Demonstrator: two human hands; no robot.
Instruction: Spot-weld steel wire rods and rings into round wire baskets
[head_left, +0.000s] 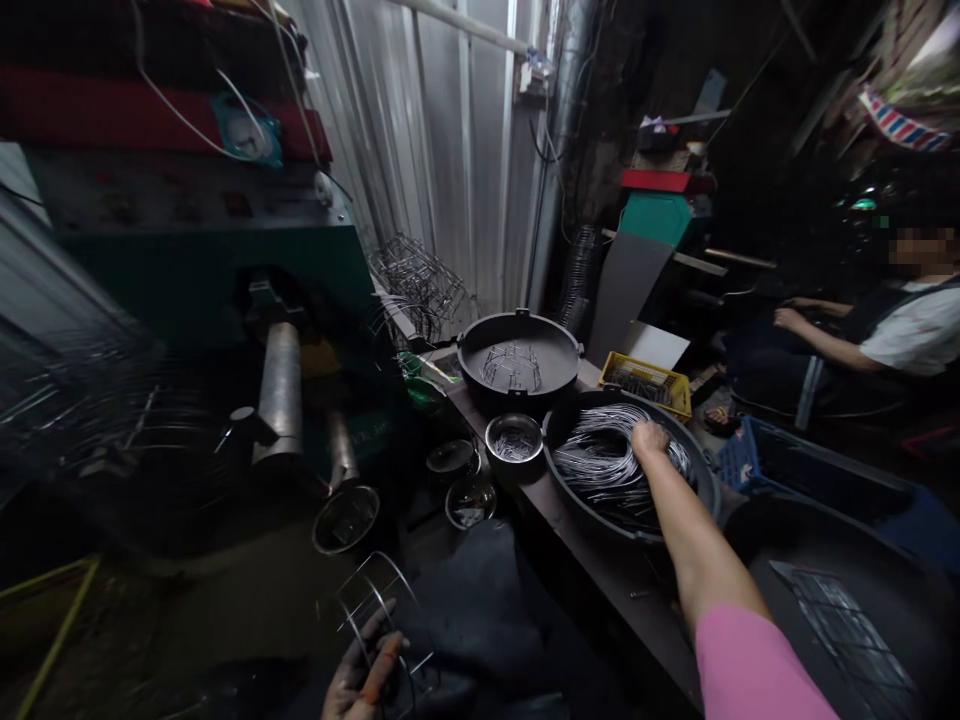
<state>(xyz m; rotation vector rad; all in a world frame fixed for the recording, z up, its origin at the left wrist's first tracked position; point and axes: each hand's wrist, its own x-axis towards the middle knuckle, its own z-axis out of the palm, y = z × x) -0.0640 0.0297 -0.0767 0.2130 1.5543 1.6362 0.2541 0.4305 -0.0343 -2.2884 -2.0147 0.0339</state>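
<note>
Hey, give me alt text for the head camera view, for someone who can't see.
A person's right hand is on wire rings in a black basin; the left hand holds a small wire frame. A green machine stands left, another person far right.

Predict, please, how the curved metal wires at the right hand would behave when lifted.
The curved metal wires probably feel springy rather than floppy, since they hold rounded arcs. They may slide over one another, as their surfaces look shiny. Some could catch or tangle, because many overlap in the dark basin.
</note>
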